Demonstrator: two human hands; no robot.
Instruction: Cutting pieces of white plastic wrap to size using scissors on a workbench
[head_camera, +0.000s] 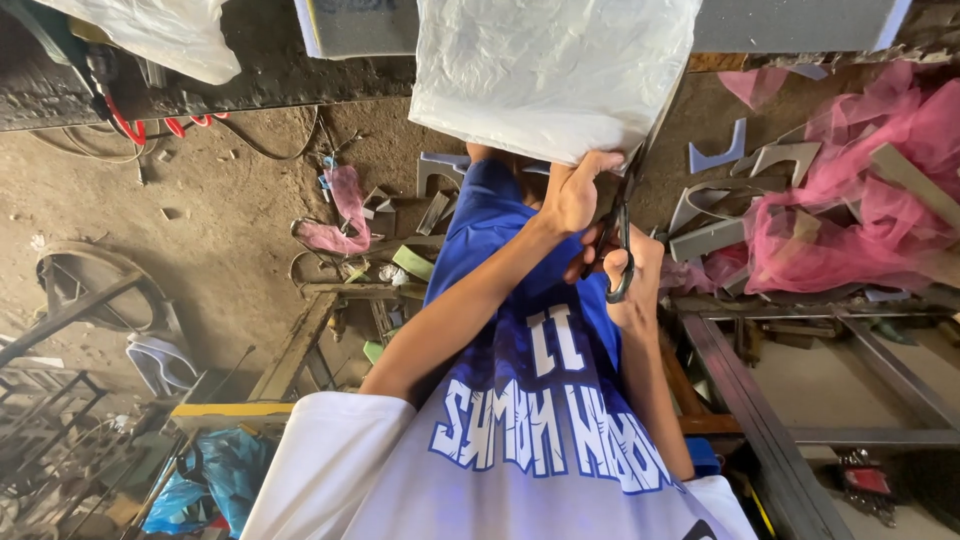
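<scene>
White plastic sheet (550, 75); black scissors (617, 240); pink netting (860, 190).

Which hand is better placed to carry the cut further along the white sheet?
The right hand: its fingers are through the handles of the black scissors, blades reaching the white plastic sheet. The left hand grips the sheet's lower edge, so it probably only steadies it.

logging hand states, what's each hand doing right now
Left hand: closed, pinching the white plastic sheet's lower edge.
Right hand: closed on black scissors.
</scene>
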